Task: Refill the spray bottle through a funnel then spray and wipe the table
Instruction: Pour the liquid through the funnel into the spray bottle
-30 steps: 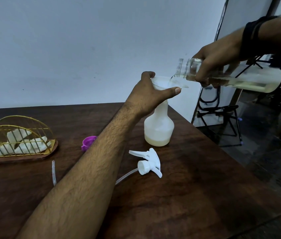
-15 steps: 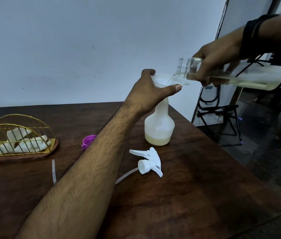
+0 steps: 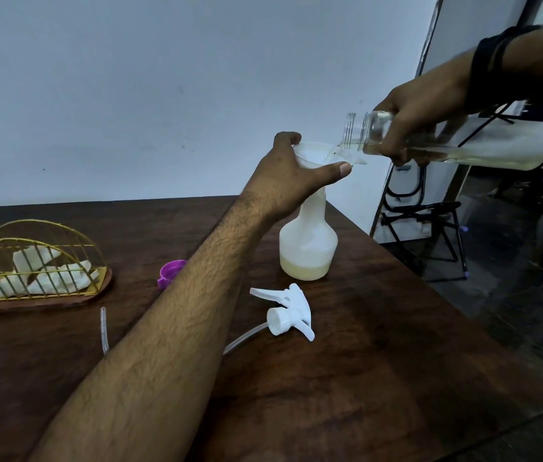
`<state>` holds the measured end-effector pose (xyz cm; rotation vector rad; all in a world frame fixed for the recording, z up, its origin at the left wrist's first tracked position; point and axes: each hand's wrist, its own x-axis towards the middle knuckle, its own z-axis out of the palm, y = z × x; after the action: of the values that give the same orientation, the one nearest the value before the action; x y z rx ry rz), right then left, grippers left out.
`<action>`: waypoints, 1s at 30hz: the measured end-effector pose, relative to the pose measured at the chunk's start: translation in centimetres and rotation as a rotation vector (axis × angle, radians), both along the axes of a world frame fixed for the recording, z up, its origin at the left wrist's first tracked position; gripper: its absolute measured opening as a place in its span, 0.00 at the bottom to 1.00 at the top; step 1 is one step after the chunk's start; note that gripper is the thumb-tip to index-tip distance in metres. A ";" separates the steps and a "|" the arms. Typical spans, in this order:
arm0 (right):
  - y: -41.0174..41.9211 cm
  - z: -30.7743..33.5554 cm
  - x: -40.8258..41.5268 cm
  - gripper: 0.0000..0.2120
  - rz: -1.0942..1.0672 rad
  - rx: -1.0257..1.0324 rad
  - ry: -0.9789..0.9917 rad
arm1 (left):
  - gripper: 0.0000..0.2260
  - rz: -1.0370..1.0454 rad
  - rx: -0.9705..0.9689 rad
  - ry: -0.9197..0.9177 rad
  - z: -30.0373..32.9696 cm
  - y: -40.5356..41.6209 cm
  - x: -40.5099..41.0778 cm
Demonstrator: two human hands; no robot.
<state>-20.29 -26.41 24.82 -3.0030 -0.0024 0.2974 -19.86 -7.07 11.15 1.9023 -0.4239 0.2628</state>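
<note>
Presently, in the head view, the left hand [image 3: 291, 181] is curled around the funnel [image 3: 313, 154], steadying it in the neck of the spray bottle [image 3: 308, 245] standing far right on the table [image 3: 380, 378]. The right hand [image 3: 420, 120] is clamped around a tilted glass bottle [image 3: 463, 146], its mouth over the funnel so pale liquid runs in. The trigger head [image 3: 285, 311] lies nearer, evidently awaiting refitting; napkins in a wire holder [image 3: 34, 265] sit far left.
</note>
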 end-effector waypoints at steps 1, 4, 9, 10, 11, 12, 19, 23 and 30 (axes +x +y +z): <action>0.0 0.0 0.0 0.15 0.001 0.001 0.002 | 0.46 0.000 0.000 0.000 0.0 0.0 0.0; 0.1 -0.1 0.0 0.16 0.001 -0.004 -0.001 | 0.45 0.001 -0.001 -0.003 0.0 0.0 0.1; 0.1 0.1 0.0 0.16 0.000 -0.021 -0.002 | 0.46 0.000 0.006 -0.003 0.0 0.0 0.0; 0.1 0.1 0.0 0.16 -0.001 -0.024 -0.003 | 0.45 0.001 0.008 -0.004 0.1 0.0 0.0; 0.1 0.2 0.0 0.15 -0.001 -0.027 -0.002 | 0.45 0.003 0.009 -0.006 0.1 0.0 -0.1; 0.0 0.2 0.1 0.15 0.000 -0.029 0.002 | 0.45 0.003 0.009 -0.006 0.1 0.0 -0.1; 0.0 0.4 0.6 0.13 0.008 -0.071 0.026 | 0.45 0.009 0.019 -0.004 0.1 -0.1 -0.2; 0.2 0.5 0.9 0.11 0.032 -0.118 0.020 | 0.45 0.010 0.025 -0.005 0.2 -0.2 -0.3; 1.3 0.9 1.3 0.14 0.090 -0.275 0.014 | 0.44 0.018 0.044 -0.010 0.4 -0.2 -0.7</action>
<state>-19.01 -25.08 25.73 -3.2791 -0.1043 0.3546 -20.52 -7.26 11.50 1.9497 -0.4219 0.2770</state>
